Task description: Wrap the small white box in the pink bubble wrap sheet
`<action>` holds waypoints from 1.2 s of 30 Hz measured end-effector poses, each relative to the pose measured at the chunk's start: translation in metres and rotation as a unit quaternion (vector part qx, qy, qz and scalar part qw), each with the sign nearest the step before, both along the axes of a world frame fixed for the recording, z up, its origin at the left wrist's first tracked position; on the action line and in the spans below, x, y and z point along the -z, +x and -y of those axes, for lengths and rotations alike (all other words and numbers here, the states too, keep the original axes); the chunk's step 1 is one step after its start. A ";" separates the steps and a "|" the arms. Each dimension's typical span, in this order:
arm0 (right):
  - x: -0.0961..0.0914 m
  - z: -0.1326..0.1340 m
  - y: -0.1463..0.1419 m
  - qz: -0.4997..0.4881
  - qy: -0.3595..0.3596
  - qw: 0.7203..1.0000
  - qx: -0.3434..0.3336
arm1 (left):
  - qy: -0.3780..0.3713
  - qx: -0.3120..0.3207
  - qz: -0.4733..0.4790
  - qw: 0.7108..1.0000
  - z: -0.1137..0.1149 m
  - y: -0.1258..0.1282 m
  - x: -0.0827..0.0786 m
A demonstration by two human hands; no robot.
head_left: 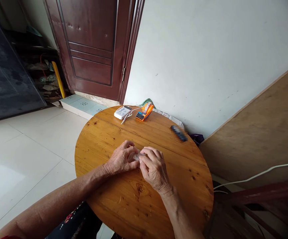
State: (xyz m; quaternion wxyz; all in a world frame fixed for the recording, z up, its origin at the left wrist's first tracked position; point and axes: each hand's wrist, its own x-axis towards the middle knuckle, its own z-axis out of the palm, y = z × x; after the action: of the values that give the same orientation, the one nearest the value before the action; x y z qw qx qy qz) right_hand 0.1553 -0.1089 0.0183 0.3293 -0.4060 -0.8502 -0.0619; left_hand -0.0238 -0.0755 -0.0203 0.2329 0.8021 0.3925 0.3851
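Between my hands, over the middle of the round wooden table [124,205], is a small, flat, clear or greyish piece [136,156] that looks like plastic. Its exact kind is hard to make out, since fingers cover most of it. My left hand [121,157] has its fingers curled and closed on the piece's left side. From the right, my right hand [155,167] pinches the other side with thumb and bent fingers. Both hands rest close to the tabletop, with fingertips almost meeting.
Toward the table's far edge lie a white device [122,113] with a white cable [127,117] and an orange tape dispenser [147,111]. A dark, blurred-out long object [179,133] lies at the right. Beyond stand a white wall [196,49] and a brown door [91,43].
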 end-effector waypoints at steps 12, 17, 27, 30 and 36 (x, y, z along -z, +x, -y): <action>0.007 -0.002 0.005 -0.086 0.044 0.995 0.000 | 0.010 0.013 0.014 1.000 -0.005 -0.006 0.002; 0.004 -0.002 0.004 -0.030 0.026 0.999 -0.005 | 0.016 0.014 0.013 1.000 -0.004 -0.006 0.002; 0.006 -0.002 0.003 -0.060 0.009 0.998 -0.004 | 0.002 0.045 0.031 0.999 -0.002 -0.008 -0.006; 0.008 -0.002 0.003 -0.105 0.002 0.995 -0.001 | -0.003 0.052 0.049 0.997 -0.001 -0.010 -0.011; 0.009 -0.004 0.009 -0.128 0.008 0.991 0.033 | -0.006 0.051 0.038 0.998 -0.001 -0.010 -0.012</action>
State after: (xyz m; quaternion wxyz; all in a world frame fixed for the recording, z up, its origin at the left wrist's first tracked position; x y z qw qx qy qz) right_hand 0.1644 -0.1047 0.0095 0.4367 -0.4360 -0.7864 -0.0269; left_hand -0.0335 -0.0741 -0.0086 0.2716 0.8046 0.3440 0.4006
